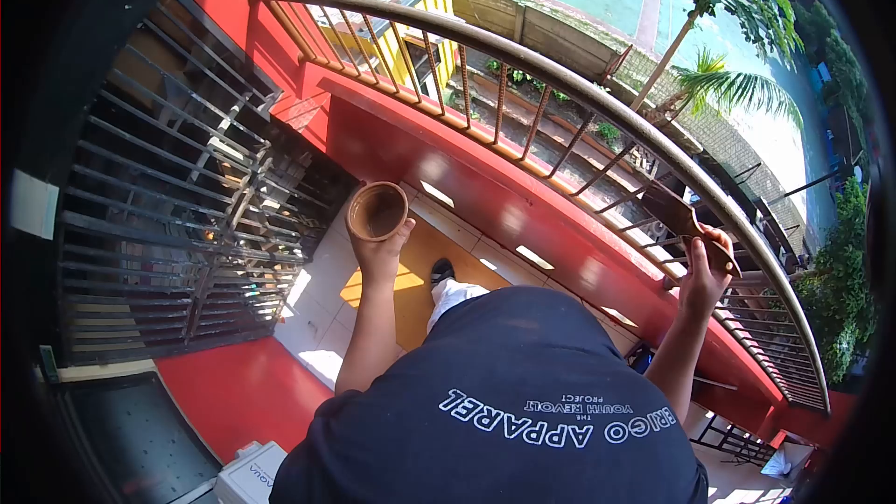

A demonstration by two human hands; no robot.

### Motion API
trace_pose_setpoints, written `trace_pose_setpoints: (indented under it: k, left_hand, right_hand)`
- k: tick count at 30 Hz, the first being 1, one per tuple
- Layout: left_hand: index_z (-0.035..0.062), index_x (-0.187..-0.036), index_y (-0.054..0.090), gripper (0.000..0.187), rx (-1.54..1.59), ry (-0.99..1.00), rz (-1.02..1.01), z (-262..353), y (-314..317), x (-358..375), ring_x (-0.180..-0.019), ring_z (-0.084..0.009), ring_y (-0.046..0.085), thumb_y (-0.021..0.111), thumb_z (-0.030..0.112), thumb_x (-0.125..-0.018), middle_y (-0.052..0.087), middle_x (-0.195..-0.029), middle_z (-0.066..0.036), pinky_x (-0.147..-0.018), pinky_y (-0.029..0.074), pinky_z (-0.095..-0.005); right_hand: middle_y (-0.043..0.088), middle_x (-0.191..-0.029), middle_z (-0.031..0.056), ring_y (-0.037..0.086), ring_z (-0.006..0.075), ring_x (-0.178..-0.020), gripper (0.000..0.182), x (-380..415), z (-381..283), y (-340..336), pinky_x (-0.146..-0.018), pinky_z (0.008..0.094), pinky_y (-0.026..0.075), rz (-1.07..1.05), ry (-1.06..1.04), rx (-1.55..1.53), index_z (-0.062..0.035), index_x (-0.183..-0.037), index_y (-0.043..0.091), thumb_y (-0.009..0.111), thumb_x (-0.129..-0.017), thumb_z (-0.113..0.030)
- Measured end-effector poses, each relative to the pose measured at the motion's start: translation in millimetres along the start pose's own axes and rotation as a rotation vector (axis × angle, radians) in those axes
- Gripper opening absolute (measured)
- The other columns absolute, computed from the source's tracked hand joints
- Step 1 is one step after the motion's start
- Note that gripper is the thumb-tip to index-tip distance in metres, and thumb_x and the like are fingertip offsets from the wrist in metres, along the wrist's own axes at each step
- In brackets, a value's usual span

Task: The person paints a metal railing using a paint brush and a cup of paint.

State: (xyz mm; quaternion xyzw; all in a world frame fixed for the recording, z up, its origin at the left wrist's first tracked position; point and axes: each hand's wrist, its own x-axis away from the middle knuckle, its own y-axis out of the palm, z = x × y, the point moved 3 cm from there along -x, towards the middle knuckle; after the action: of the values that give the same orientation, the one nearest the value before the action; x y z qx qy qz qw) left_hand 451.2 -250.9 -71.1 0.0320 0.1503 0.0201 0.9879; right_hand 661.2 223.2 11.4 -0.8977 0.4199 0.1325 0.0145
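A round terracotta pot [377,211] is in my left hand [394,241], its open top facing the camera and its inside brown and shaded. My fingers wrap round its lower side, above the tiled floor. On the right, my right hand [702,275] grips a brown trowel-like tool [679,213] whose dark blade points up and left, in front of the railing bars. Part of the brown piece sticks out past my fingers on the right. The two hands are far apart.
A curved metal railing [569,84] tops a red wall [448,159] ahead. Barred grilles [159,252] stand on the left. A white box [252,476] sits at the lower left. An orange-brown mat [425,266] lies on the tiles under my foot. Trees and a court lie beyond.
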Motion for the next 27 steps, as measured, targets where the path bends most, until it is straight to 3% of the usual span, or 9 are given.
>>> trace_pose_setpoints:
  k: [4,5,8,11,12,18,27]
  left_hand:
    - [0.0015,-0.130,0.046,0.073,0.059,-0.035,0.019,-1.1,-10.4,-3.1,-0.112,-0.0199,0.059,0.088,0.005,-0.071,0.059,-0.123,-0.010,-0.101,0.048,-0.0330]
    - [0.0015,-0.130,0.046,0.074,0.023,-0.017,0.025,-2.6,-13.8,-5.8,-0.112,-0.0201,0.059,0.089,0.006,-0.070,0.059,-0.123,-0.010,-0.100,0.048,-0.0331]
    - [0.0016,-0.130,0.045,0.076,-0.046,-0.006,0.045,-8.5,-24.7,-11.9,-0.113,-0.0207,0.059,0.090,0.006,-0.069,0.058,-0.123,-0.010,-0.100,0.048,-0.0334]
    - [0.0016,-0.130,0.044,0.078,-0.056,0.004,0.079,-6.8,-28.2,-18.7,-0.113,-0.0212,0.059,0.091,0.007,-0.068,0.058,-0.123,-0.010,-0.099,0.049,-0.0336]
    - [0.0018,-0.130,0.044,0.079,-0.083,0.045,0.090,-0.4,-27.6,-20.8,-0.113,-0.0214,0.059,0.091,0.007,-0.067,0.058,-0.123,-0.010,-0.098,0.050,-0.0338]
    - [0.0029,-0.131,0.043,0.082,-0.183,0.065,0.092,1.2,-41.5,-17.0,-0.116,-0.0229,0.058,0.091,0.003,-0.064,0.055,-0.126,-0.011,-0.100,0.049,-0.0348]
    - [0.0040,-0.133,0.041,0.086,-0.266,0.077,0.049,-8.1,-46.8,1.7,-0.116,-0.0224,0.058,0.093,0.008,-0.064,0.057,-0.124,-0.010,-0.100,0.049,-0.0345]
  right_hand:
    - [0.066,-0.107,0.0056,0.062,0.0082,-0.095,0.031,-12.3,-29.3,31.0,-0.081,0.0202,0.048,-0.182,-0.142,0.342,-0.0008,-0.116,0.061,0.072,-0.087,0.003]
    - [0.066,-0.103,0.0027,0.061,0.0064,-0.090,0.036,-16.2,-38.9,35.3,-0.078,0.0190,0.046,-0.236,-0.186,0.528,-0.0025,-0.122,0.061,0.071,-0.088,0.002]
    - [0.065,-0.101,0.0013,0.060,0.0058,-0.089,0.048,-25.2,-63.2,60.6,-0.078,0.0206,0.048,-0.270,-0.214,0.532,-0.0034,-0.134,0.056,0.070,-0.089,0.000]
    - [0.067,-0.101,0.0043,0.064,0.0118,-0.093,0.030,-36.8,-68.4,67.1,-0.084,0.0239,0.051,-0.268,-0.347,0.580,-0.0019,-0.114,0.066,0.074,-0.085,0.002]
    - [0.068,-0.101,0.0055,0.065,0.0133,-0.095,0.022,-38.2,-75.3,70.6,-0.084,0.0247,0.051,-0.292,-0.313,0.647,-0.0013,-0.101,0.067,0.077,-0.082,0.002]
    - [0.068,-0.080,0.0026,0.065,0.0110,-0.071,0.027,-46.4,-87.7,105.1,-0.068,0.0250,0.053,-0.372,-0.442,0.834,-0.0023,-0.094,0.066,0.085,-0.075,-0.006]
    - [0.063,-0.068,0.0029,0.061,0.0110,-0.056,0.025,-56.9,-87.0,121.7,-0.054,0.0249,0.044,-0.380,-0.567,0.908,-0.0064,-0.084,0.064,0.087,-0.074,-0.011]
